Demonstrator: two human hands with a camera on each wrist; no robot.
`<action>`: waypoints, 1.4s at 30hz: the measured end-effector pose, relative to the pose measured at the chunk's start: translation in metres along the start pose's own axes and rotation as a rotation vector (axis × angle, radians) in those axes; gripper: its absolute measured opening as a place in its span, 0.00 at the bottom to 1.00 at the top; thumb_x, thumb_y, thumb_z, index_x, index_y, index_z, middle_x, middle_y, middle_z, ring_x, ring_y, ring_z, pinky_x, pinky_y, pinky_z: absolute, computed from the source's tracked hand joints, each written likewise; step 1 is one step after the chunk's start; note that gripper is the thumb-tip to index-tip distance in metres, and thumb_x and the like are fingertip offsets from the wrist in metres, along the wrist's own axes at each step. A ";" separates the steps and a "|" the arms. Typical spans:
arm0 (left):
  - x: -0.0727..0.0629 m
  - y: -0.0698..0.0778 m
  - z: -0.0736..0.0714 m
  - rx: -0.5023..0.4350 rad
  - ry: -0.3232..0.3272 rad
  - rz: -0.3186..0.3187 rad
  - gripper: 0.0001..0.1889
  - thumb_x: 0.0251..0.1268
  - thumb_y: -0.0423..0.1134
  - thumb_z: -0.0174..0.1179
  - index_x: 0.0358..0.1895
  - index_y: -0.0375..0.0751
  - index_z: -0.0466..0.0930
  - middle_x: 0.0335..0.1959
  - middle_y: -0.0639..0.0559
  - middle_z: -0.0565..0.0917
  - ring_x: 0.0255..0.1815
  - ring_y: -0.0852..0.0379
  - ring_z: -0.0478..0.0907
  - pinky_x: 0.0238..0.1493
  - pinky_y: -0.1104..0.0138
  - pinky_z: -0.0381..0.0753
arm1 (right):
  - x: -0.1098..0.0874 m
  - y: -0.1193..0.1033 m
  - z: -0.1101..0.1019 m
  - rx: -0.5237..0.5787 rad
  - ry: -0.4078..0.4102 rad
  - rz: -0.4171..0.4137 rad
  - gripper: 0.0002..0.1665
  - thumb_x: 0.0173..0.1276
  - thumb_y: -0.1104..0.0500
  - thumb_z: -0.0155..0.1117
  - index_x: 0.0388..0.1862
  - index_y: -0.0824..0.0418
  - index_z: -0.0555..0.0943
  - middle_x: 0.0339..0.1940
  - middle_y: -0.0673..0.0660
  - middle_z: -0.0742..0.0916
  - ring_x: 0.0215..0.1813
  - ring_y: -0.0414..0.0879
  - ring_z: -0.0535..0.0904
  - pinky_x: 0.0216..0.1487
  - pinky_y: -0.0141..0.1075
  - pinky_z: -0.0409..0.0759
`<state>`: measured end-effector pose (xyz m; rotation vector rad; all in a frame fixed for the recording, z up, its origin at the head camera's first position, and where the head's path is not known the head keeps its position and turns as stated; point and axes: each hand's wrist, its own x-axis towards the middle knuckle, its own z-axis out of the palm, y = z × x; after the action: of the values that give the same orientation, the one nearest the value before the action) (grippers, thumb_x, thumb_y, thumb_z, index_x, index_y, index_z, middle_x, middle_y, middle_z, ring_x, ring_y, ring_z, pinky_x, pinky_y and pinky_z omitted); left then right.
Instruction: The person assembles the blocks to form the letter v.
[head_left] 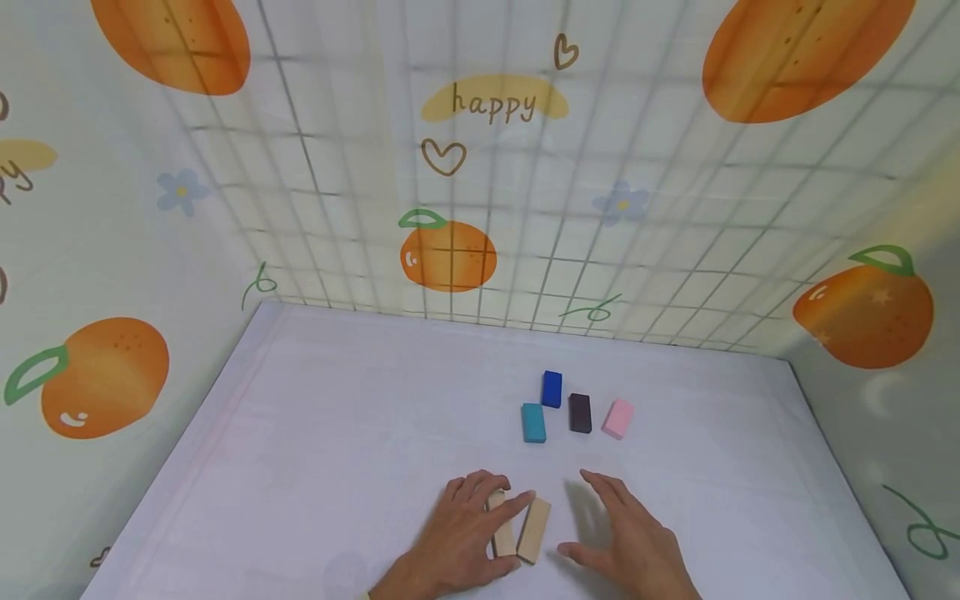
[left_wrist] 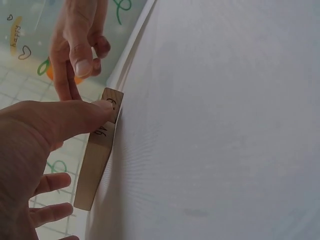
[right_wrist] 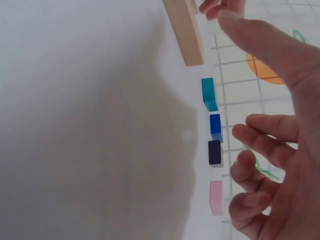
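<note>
Two plain wooden blocks (head_left: 534,531) lie on the white surface at the front, side by side and slightly splayed, wider apart at their far ends. My left hand (head_left: 457,533) arches over the left wooden block (head_left: 504,542) with its fingers spread, partly covering it. Its thumb (left_wrist: 85,117) overlaps the blocks' near ends in the left wrist view, where dark marks show. To the right of the blocks, my right hand (head_left: 637,537) holds nothing, thumb and fingers apart. In the right wrist view a wooden block (right_wrist: 185,32) sits beyond the thumb.
Farther back lie a teal block (head_left: 534,423), a blue block (head_left: 552,389), a dark block (head_left: 580,413) and a pink block (head_left: 618,418). Behind the white table (head_left: 337,400) hangs a curtain (head_left: 337,208) printed with oranges; similar printed sheets flank both sides.
</note>
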<state>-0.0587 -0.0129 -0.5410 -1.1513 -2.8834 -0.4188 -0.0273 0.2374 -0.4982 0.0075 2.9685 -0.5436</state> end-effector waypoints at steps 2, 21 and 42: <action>0.000 0.000 0.000 -0.006 -0.012 0.016 0.41 0.63 0.68 0.61 0.79 0.74 0.56 0.68 0.59 0.68 0.67 0.55 0.63 0.65 0.53 0.68 | 0.000 0.002 -0.001 -0.006 0.014 -0.009 0.65 0.38 0.28 0.81 0.72 0.55 0.71 0.66 0.62 0.78 0.56 0.59 0.80 0.47 0.60 0.82; 0.001 0.001 -0.001 0.006 -0.007 0.120 0.35 0.66 0.64 0.61 0.76 0.76 0.62 0.66 0.58 0.69 0.67 0.56 0.63 0.65 0.56 0.69 | 0.014 0.015 -0.010 -0.037 0.005 0.021 0.66 0.43 0.24 0.77 0.75 0.57 0.67 0.70 0.66 0.74 0.61 0.65 0.77 0.50 0.62 0.80; 0.004 0.005 -0.002 -0.010 -0.095 0.111 0.35 0.69 0.63 0.59 0.77 0.78 0.57 0.68 0.58 0.69 0.66 0.57 0.63 0.67 0.60 0.69 | 0.029 0.034 -0.019 -0.009 0.073 0.002 0.66 0.45 0.23 0.74 0.76 0.57 0.65 0.71 0.65 0.72 0.63 0.66 0.75 0.46 0.63 0.81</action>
<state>-0.0581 -0.0072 -0.5378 -1.3612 -2.8806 -0.3854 -0.0570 0.2754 -0.4963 0.0304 3.0417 -0.5405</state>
